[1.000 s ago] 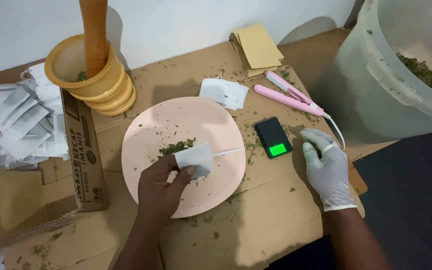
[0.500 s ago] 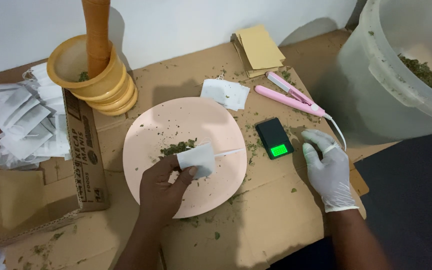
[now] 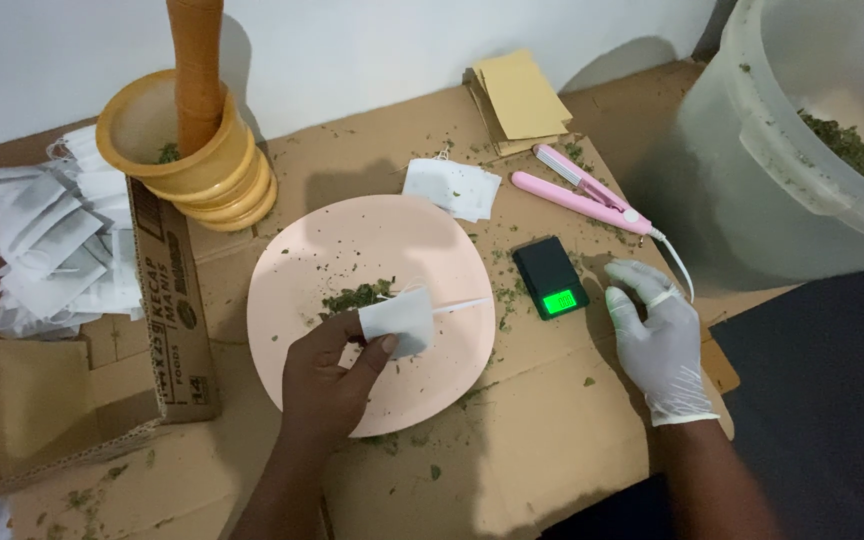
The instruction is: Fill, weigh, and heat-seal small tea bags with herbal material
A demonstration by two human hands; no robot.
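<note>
A small white paper bag (image 3: 398, 318) is being pinched by its lower edge in the bare left hand (image 3: 327, 378), above the pink plate (image 3: 292, 290). Light and limp, it seems best held near the mouth. Just beyond the pinch, dried leaves (image 3: 357, 296) are lying; the gloved right hand (image 3: 655, 335) is resting flat and open beside the scale (image 3: 549, 277).

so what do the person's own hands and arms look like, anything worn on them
The right hand wears a thin, snug white disposable glove that ends in a rolled cuff at the wrist; the forearm past it is bare. The left hand has no glove, and its forearm is bare too. No sleeves, watch or rings show on either arm.
</note>
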